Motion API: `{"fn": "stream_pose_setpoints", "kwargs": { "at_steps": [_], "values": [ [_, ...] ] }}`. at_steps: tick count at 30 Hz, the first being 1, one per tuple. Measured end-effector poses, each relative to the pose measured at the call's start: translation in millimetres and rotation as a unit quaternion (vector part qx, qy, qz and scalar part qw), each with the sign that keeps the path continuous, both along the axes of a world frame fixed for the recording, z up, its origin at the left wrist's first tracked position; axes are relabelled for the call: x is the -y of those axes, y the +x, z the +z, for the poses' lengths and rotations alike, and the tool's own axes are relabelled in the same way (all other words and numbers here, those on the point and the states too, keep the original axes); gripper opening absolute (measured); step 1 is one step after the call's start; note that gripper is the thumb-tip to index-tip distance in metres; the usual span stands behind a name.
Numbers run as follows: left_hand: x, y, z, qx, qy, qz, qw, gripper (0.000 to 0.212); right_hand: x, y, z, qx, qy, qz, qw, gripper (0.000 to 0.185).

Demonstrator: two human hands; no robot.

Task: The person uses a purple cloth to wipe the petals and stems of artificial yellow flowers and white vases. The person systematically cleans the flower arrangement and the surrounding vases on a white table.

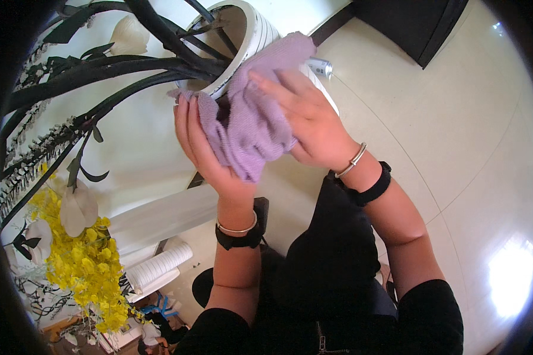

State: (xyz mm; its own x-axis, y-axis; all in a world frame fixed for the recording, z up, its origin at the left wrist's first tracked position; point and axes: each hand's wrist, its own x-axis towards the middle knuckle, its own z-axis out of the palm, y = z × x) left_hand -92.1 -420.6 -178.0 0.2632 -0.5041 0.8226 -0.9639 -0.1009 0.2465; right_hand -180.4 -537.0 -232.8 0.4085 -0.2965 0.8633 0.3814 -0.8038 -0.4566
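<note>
A purple cloth (266,111) is draped against the side and rim of a tall white ribbed vase (251,26). My left hand (208,151) grips the cloth's near-left part, its fingers reaching up toward the rim. My right hand (311,115) lies over the cloth on the vase's outer side, pressing it there, and looks slightly blurred. Thick dark artificial stems (173,66) come out of the vase mouth and spread left. The cloth and both hands hide much of the vase's body.
White artificial flowers (77,208) and yellow ones (86,262) hang at the left. A silver can (322,67) sits on the tiled floor (408,133) behind the vase. A second white ribbed vase (160,264) stands lower left. A black cabinet-like object (411,26) is at top right. Part of a person (153,335) shows at the bottom.
</note>
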Motion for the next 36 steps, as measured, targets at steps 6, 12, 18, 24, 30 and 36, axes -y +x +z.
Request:
{"fn": "stream_pose_setpoints", "kwargs": {
  "at_steps": [6,12,18,24,30,36],
  "values": [
    [-0.7,2.1,19.1,0.031,0.036,0.025,0.999,0.058,-1.8,1.6,27.7,0.014,-0.027,-0.033,0.999,0.043],
    [-0.9,2.2,23.6,0.003,0.033,0.014,0.999,0.053,9.9,4.6,41.6,0.03,-0.054,-0.068,0.996,0.038],
    [-2.4,2.8,23.9,-0.002,0.036,0.042,0.998,0.046,29.5,17.2,44.2,0.102,-0.051,-0.128,0.985,0.038],
    [1.4,-2.4,24.0,-0.003,0.035,0.041,0.999,0.043,-4.7,16.9,39.1,0.073,-0.008,-0.051,0.996,0.037],
    [-3.2,-1.4,26.9,-0.014,0.051,0.042,0.998,0.044,20.8,13.2,45.5,0.062,-0.023,-0.148,0.987,0.037],
    [1.1,-1.6,22.9,-0.007,0.033,0.024,0.999,0.042,1.3,2.0,39.9,0.074,-0.046,-0.038,0.995,0.036]
  ]
}}
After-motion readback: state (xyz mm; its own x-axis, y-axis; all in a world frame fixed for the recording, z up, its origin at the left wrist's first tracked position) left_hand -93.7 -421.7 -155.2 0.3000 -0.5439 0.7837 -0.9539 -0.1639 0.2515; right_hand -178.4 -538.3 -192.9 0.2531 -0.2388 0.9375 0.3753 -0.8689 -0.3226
